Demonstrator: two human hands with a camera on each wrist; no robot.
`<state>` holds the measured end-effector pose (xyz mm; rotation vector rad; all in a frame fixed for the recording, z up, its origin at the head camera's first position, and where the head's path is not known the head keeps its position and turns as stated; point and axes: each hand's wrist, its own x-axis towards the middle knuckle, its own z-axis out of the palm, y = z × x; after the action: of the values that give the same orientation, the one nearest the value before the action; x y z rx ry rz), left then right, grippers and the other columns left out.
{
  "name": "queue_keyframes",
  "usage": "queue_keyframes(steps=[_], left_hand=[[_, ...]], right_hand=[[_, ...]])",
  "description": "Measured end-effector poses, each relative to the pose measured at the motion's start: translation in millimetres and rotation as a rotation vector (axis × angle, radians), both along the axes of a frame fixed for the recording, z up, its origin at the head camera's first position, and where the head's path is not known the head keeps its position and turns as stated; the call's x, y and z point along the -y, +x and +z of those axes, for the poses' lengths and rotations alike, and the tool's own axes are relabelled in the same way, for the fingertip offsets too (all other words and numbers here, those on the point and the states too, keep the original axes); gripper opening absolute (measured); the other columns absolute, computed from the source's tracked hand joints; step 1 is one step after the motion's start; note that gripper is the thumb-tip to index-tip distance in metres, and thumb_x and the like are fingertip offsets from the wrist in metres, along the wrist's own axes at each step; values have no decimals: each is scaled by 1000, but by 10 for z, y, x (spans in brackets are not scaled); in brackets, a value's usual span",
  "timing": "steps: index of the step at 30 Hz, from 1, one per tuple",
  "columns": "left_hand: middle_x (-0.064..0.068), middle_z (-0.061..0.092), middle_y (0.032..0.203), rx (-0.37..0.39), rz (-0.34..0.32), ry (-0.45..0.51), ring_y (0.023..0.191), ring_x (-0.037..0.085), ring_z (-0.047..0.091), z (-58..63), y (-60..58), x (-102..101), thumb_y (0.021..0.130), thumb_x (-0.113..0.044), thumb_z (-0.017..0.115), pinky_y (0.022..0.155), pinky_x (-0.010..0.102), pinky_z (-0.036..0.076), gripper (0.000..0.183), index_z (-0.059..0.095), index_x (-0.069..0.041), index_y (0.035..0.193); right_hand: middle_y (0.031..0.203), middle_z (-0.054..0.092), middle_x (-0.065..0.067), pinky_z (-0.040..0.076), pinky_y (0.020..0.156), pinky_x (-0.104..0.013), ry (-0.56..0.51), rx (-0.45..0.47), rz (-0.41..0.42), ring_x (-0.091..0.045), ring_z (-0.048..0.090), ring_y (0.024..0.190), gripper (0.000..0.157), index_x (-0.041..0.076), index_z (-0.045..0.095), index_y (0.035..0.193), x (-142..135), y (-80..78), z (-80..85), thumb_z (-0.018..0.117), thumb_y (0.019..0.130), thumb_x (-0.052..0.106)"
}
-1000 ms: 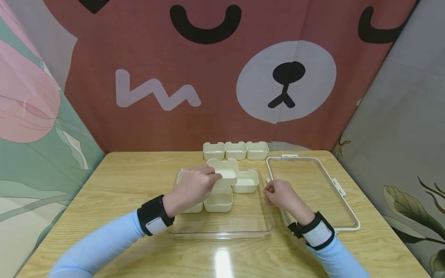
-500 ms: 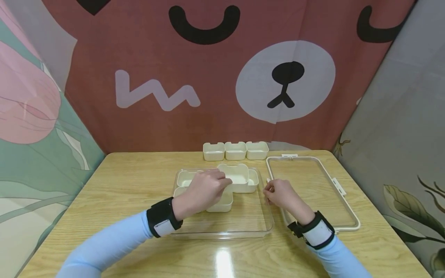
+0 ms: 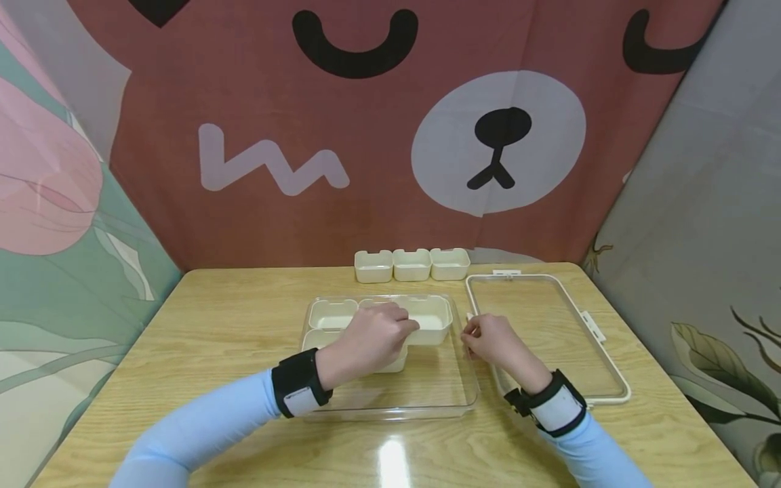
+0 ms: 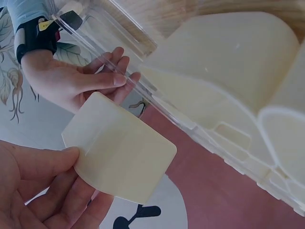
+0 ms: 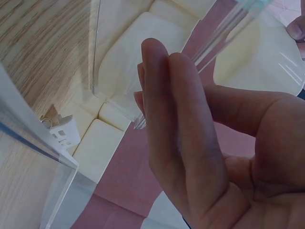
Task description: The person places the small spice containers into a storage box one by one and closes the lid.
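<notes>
My left hand (image 3: 369, 339) pinches the edge of a small cream storage bin (image 3: 432, 318), above the back right of a clear plastic box (image 3: 396, 411). In the left wrist view the held bin (image 4: 119, 148) is tilted, with the thumb on one side. Other cream bins, such as the back-left bin (image 3: 332, 313) and a front bin (image 3: 392, 366), stand inside the box, partly hidden by the left hand. My right hand (image 3: 502, 347) holds the box's right wall; in the right wrist view its straight fingers (image 5: 188, 105) lie against one side, with the thumb across from them.
Behind the box, cream bins (image 3: 411, 266) stand in a row at the table's back edge. To the right lies a clear lid with a white frame (image 3: 610, 352) and clips. A printed curtain (image 3: 274, 224) hangs behind the wooden table (image 3: 244, 305).
My left hand has moved right and slightly down with the cream bin, from above the box's middle to its back right. The right hand has stayed at the box's right wall.
</notes>
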<state>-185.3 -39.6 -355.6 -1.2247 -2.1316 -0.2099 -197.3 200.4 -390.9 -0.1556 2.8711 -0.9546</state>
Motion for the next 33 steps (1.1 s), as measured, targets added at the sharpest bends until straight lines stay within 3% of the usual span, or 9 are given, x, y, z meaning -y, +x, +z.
queue_keyframes(steps=[11,18,33], left_hand=[[-7,47,59,42,-1,-67,57,7,48,-73,14,-121,72,5,58,43,17,34,23,67,-17,70],[-7,44,58,30,29,-99,57,7,49,-117,22,-166,72,4,57,41,19,34,24,61,-19,65],[-7,49,61,99,25,-160,58,6,50,-181,5,-251,74,3,58,43,20,37,23,66,-18,69]], right_hand=[[67,66,-6,51,51,-25,10,-9,5,-17,66,59,9,-2,67,87,3,0,10,63,88,7],[69,66,-8,52,52,-24,-11,17,2,-18,67,60,10,-3,67,89,19,-9,4,62,88,6],[69,67,-10,50,52,-25,-5,3,-1,-19,67,60,9,-2,66,86,-6,-6,6,61,87,5]])
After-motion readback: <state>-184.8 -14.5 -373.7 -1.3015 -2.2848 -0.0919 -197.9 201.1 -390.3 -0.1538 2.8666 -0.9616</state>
